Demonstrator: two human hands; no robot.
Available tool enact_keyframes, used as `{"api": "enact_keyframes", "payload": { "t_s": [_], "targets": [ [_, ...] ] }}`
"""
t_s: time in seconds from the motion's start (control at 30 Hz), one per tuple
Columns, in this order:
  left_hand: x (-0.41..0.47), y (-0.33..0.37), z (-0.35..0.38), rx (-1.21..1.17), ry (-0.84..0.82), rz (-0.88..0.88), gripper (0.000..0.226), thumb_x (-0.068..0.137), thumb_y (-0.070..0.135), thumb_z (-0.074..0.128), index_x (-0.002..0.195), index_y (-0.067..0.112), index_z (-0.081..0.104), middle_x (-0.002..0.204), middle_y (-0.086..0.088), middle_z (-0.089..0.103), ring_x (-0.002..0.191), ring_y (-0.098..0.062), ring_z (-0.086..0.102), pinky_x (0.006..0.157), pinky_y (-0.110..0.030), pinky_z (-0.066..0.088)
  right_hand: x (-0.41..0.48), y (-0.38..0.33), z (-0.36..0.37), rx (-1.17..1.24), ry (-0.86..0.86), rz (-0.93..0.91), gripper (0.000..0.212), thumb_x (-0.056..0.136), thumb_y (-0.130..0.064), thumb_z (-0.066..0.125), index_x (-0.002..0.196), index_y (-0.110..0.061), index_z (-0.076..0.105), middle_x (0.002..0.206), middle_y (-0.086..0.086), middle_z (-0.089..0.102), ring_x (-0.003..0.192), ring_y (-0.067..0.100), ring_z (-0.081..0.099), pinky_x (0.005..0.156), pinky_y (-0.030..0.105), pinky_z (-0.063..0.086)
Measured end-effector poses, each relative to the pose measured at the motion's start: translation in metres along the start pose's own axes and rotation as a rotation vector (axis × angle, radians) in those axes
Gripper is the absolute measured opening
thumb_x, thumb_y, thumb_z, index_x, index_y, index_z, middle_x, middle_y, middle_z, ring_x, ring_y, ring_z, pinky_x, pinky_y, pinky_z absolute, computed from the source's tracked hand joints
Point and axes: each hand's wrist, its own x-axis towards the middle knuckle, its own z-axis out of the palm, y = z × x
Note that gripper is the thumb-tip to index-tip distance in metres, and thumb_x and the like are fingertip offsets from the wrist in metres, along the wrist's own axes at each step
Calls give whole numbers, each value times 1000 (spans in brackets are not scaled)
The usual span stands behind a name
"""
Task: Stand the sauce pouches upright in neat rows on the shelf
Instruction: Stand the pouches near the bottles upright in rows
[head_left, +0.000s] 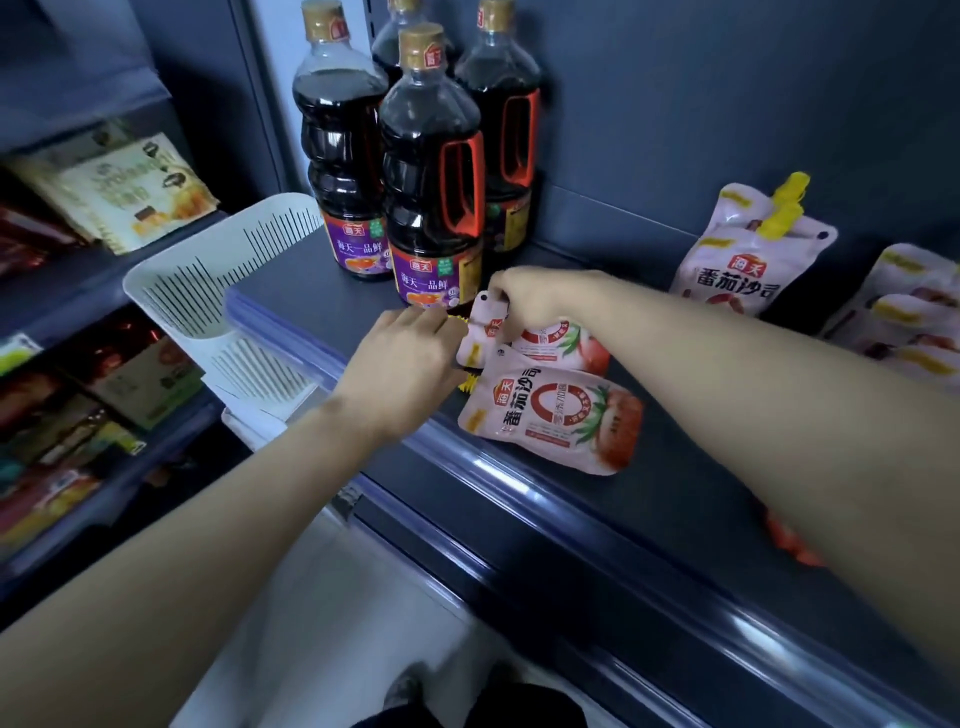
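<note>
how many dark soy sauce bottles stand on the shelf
4: a dark plastic soy sauce bottle with an orange handle in front, one left of it, one behind on the right, one mostly hidden at the back. Others may be hidden behind them.

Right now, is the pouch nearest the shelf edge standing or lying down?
Lying down: front pouch rests face-up on the shelf, spout beside the left hand.

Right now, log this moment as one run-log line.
left grip holds second pouch | right grip pinches its top corner | front pouch lies flat | far pouch stands upright | rows unfinished
</note>
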Motion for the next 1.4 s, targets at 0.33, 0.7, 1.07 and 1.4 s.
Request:
{"api": "enact_keyframes", "payload": {
  "t_s": [0.33, 0.7, 1.07, 1.4],
  "targets": [
    [14, 8, 26, -228, -245, -123, 44, 84, 35, 63, 118, 8, 55, 117, -11, 58, 106, -28, 53, 91, -39, 43, -8, 15, -25, -79, 86, -70, 21, 82, -14, 71, 80, -1, 55, 85, 12, 50, 82, 23, 44, 52, 26, 31],
    [40, 1, 29, -373, -430, -214, 30, 75, 38, 72, 86, 11, 64, 85, -1, 57, 71, -15, 51, 55, -25, 37, -49, 23, -54, -87, 348, 33, 21, 73, 7, 47, 58, -6, 40, 65, 10, 41, 73, 27, 44, 49, 25, 26],
    [71, 30, -36, -527, -115, 90, 19, 69, 17, 74, 74, 13, 55, 70, 0, 51, 69, -21, 47, 51, -27, 33, -117, 46, -53, -150, 416, 377, 31, 74, 1, 54, 51, -13, 37, 58, 3, 40, 72, 30, 50, 51, 24, 30],
    [81, 55, -59, -612, -51, 263, 12, 73, 11, 70, 69, 6, 59, 58, 4, 53, 52, -12, 47, 45, -25, 33, -159, 66, -35, -38, 435, 670, 33, 82, -2, 52, 57, -14, 34, 66, 2, 39, 76, 28, 47, 56, 29, 37]
  ]
}}
